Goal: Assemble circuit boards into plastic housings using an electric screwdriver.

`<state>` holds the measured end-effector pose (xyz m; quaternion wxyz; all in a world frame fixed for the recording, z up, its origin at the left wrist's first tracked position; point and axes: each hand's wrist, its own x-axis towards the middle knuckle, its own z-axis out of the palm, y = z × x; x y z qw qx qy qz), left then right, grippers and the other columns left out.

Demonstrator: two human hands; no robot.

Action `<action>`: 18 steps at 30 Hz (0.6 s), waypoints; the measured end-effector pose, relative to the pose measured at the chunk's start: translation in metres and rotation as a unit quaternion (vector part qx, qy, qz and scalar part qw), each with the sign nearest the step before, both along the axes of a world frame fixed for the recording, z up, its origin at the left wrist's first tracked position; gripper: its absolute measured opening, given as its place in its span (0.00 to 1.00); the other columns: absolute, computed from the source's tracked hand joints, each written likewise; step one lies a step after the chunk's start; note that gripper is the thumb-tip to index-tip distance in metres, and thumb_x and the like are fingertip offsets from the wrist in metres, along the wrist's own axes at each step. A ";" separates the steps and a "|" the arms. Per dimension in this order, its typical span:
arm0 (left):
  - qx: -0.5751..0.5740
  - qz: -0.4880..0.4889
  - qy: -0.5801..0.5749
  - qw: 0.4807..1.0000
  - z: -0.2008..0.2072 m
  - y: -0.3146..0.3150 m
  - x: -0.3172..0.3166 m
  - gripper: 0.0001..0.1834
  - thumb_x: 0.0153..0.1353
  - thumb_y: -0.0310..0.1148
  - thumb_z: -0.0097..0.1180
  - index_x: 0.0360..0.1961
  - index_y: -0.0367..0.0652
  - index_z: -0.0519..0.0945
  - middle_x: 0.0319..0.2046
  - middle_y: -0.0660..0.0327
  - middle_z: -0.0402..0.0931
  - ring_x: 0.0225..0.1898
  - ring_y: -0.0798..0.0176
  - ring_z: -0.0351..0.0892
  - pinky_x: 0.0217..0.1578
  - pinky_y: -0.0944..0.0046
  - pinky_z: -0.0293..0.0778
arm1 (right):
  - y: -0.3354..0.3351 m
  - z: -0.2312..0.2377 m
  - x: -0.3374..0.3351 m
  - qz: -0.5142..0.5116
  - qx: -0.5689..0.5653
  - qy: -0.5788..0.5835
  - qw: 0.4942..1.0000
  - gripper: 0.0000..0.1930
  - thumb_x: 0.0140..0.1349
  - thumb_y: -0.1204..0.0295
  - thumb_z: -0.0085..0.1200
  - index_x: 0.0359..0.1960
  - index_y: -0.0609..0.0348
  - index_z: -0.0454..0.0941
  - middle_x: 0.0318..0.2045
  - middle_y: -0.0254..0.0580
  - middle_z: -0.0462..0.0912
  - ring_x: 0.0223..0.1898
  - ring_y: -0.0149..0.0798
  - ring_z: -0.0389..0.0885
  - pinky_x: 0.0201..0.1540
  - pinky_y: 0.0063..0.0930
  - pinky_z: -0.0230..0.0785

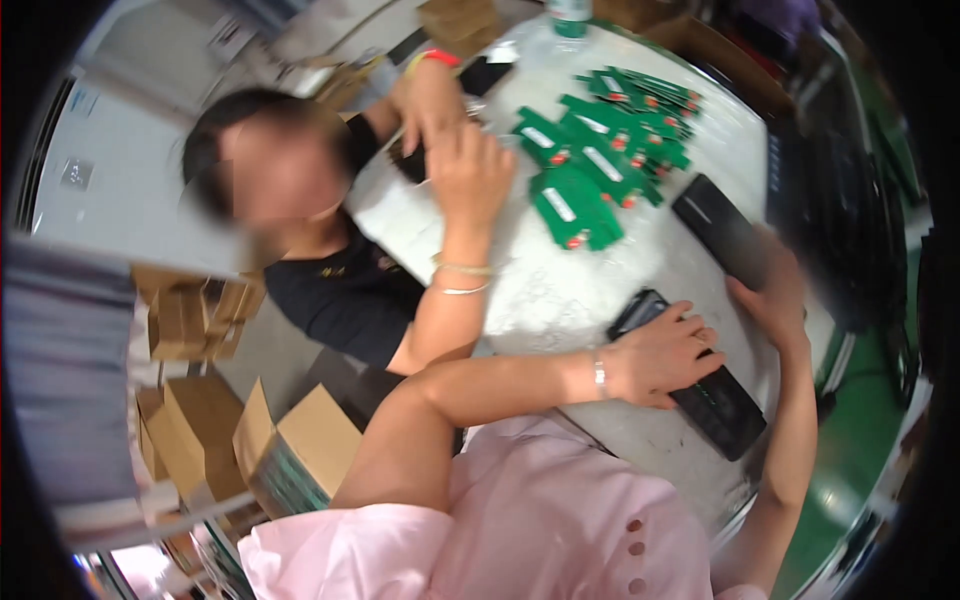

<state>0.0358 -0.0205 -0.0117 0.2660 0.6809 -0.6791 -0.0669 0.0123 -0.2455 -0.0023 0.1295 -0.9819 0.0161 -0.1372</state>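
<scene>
A long black rectangular device (722,412) lies on the white table in front of me. My left hand (660,355) reaches across its middle, fingers curved over it and gripping its sides. A second black, flat, oblong device (715,222) lies farther off to the right. Its near end is in my right hand (775,292), the thumb on the left side; the other fingers are blurred and partly hidden. Several green flat card packs (575,205) with white labels and small red-orange marks are spread and stacked beyond both devices.
A co-worker in a black top leans at the table's left, one hand (470,175) over the other. Black items (825,220) are piled along the right edge. A bottle (569,18) stands at the far side. Open cardboard boxes (320,435) sit at lower left.
</scene>
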 end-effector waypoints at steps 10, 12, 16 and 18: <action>-0.296 0.091 0.070 0.948 0.045 0.035 -0.004 0.39 0.33 0.47 0.65 0.49 0.44 0.67 0.50 0.49 0.62 0.54 0.46 0.61 0.54 0.45 0.57 | 0.062 0.075 -0.077 0.030 0.124 0.047 0.991 0.37 0.33 0.73 0.64 0.52 0.64 0.66 0.38 0.49 0.74 0.37 0.49 0.74 0.43 0.33 0.66; -0.204 0.077 0.083 0.972 0.062 0.032 0.009 0.40 0.32 0.47 0.66 0.50 0.47 0.67 0.48 0.49 0.64 0.51 0.47 0.64 0.54 0.45 0.57 | 0.075 0.066 -0.092 0.056 0.129 0.102 0.985 0.39 0.31 0.71 0.65 0.52 0.64 0.66 0.40 0.51 0.72 0.41 0.51 0.72 0.45 0.37 0.65; 0.194 0.090 0.005 0.977 0.050 0.034 0.024 0.35 0.34 0.38 0.66 0.48 0.46 0.68 0.44 0.50 0.68 0.44 0.45 0.70 0.45 0.48 0.65 | 0.095 0.053 -0.094 0.066 0.045 0.111 0.991 0.42 0.32 0.68 0.66 0.55 0.64 0.62 0.45 0.53 0.70 0.44 0.52 0.70 0.48 0.40 0.63; 0.176 0.101 0.013 0.979 0.037 0.031 0.024 0.33 0.35 0.34 0.64 0.47 0.45 0.68 0.43 0.50 0.69 0.42 0.46 0.71 0.40 0.51 0.68 | 0.093 0.056 -0.093 0.078 0.027 0.111 0.990 0.44 0.32 0.66 0.67 0.56 0.64 0.61 0.46 0.54 0.69 0.45 0.53 0.69 0.49 0.40 0.63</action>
